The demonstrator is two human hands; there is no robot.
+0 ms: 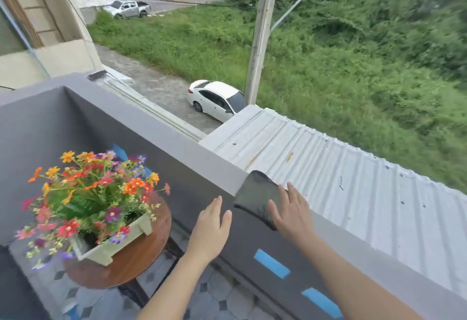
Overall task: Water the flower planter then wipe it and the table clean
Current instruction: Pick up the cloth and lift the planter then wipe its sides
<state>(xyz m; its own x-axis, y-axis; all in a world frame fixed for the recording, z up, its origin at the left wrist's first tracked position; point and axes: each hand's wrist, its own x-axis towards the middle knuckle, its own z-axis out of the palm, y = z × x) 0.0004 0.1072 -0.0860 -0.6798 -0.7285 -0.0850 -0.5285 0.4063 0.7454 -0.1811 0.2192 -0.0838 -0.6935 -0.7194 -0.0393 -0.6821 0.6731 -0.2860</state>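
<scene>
Reaching for dark cloth [255, 199] draped over wall [202, 168] top edge. My right hand [290, 211] spread flat, touching cloth, gripping nothing; left hand [211, 226] open, empty. Planter [111, 241] on round table [141, 256]. Risk: careless nudge sends cloth onto roof [328, 168].

Bare hands: two, left [211, 226] and right [293, 212]
Cream rectangular flower planter [111, 246]: one
Round brown wooden table [141, 251]: one
Dark folded cloth [257, 198]: one
Blue tape strips [271, 263]: three, possibly more
Cars: white sedan [214, 100], silver pickup [129, 8]; others too blurred

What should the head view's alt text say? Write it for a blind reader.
Two open hands, left hand and right hand, reach toward a dark cloth draped over a grey balcony wall. Left of them, a flower planter sits on a round wooden table.
</scene>
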